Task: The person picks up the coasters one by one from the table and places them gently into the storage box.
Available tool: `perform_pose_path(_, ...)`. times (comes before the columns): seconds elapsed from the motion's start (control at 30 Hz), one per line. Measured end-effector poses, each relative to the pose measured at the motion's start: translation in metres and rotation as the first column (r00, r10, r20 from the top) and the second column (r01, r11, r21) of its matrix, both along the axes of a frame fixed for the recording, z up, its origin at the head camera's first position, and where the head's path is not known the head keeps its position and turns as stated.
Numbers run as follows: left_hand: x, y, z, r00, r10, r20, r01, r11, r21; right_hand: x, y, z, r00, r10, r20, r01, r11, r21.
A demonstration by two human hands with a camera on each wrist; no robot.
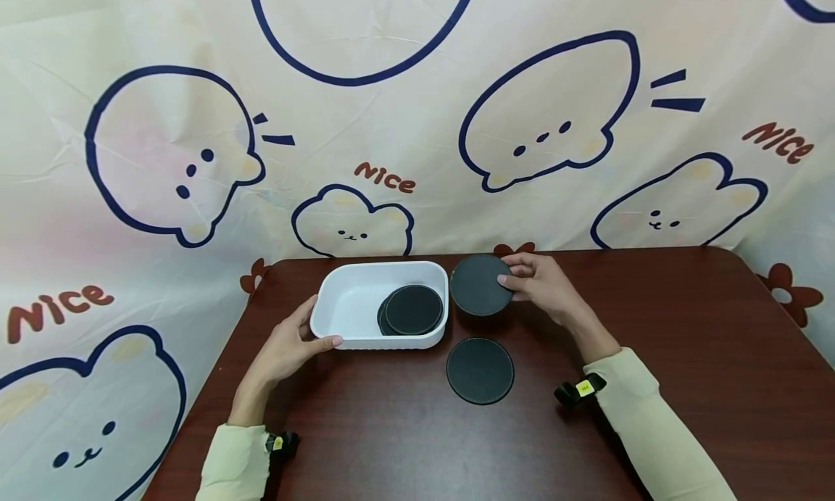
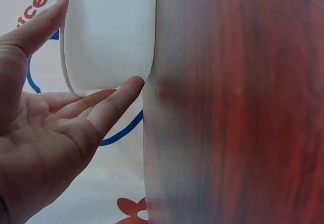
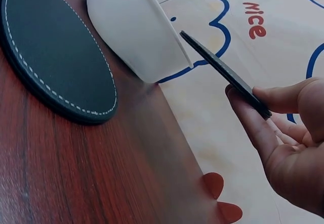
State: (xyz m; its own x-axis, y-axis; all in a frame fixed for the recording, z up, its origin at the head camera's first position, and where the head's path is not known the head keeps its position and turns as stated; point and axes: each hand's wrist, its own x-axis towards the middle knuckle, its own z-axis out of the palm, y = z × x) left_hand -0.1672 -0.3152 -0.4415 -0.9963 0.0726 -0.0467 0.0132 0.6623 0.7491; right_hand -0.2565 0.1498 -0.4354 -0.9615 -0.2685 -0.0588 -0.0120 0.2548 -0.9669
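A white rectangular plastic container (image 1: 352, 307) stands near the table's back edge, its left end held by my left hand (image 1: 293, 345), thumb at the front rim and fingers along the end wall. Inside, towards its right end, overlapping dark round coasters (image 1: 414, 309) lie flat. My right hand (image 1: 538, 283) pinches another dark round coaster (image 1: 481, 285) by its right edge, raised above the table just right of the container. In the right wrist view this coaster (image 3: 223, 71) shows edge-on between thumb and fingers. One more coaster (image 1: 480, 371), with white edge stitching, lies on the table in front.
The dark brown wooden table (image 1: 391, 436) ends close behind the container. A pale cloth (image 1: 417, 124) printed with cartoon bears hangs behind the table and at its sides.
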Motion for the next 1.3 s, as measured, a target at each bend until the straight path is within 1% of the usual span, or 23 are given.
perform_pose_path(0.17,-0.001,0.0,0.0,1.0,-0.001,0.0,0.001,1.0,0.012,0.002,-0.004,0.002,1.0,0.004,0.015,-0.004,1.0,-0.029)
perform_pose_path(0.43,-0.002,-0.001,0.0,1.0,0.013,-0.001,-0.013,1.0,0.007,0.004,-0.009,0.005,1.0,0.015,0.011,-0.014,0.999,-0.03)
perform_pose_path(0.63,-0.001,-0.002,0.001,1.0,0.016,0.007,-0.016,1.0,-0.009,0.006,-0.016,0.003,0.999,0.046,0.011,-0.046,0.997,-0.06)
perform_pose_path(0.83,0.0,-0.001,0.0,1.0,0.0,0.008,0.0,1.0,-0.006,0.009,-0.025,0.001,0.998,0.067,0.011,-0.066,0.994,-0.086)
perform_pose_path(0.97,-0.001,0.0,0.0,1.0,0.009,0.012,-0.009,1.0,-0.009,0.008,-0.033,0.001,0.996,0.09,0.007,-0.088,0.989,-0.116)
perform_pose_path(1.17,-0.002,0.0,0.002,1.0,0.004,0.019,-0.004,1.0,-0.021,0.006,-0.047,0.002,0.995,0.092,0.04,-0.084,0.982,-0.172)
perform_pose_path(1.3,-0.001,-0.001,0.001,1.0,0.004,0.026,-0.003,1.0,-0.018,0.006,-0.058,0.0,0.992,0.096,0.081,-0.077,0.975,-0.209)
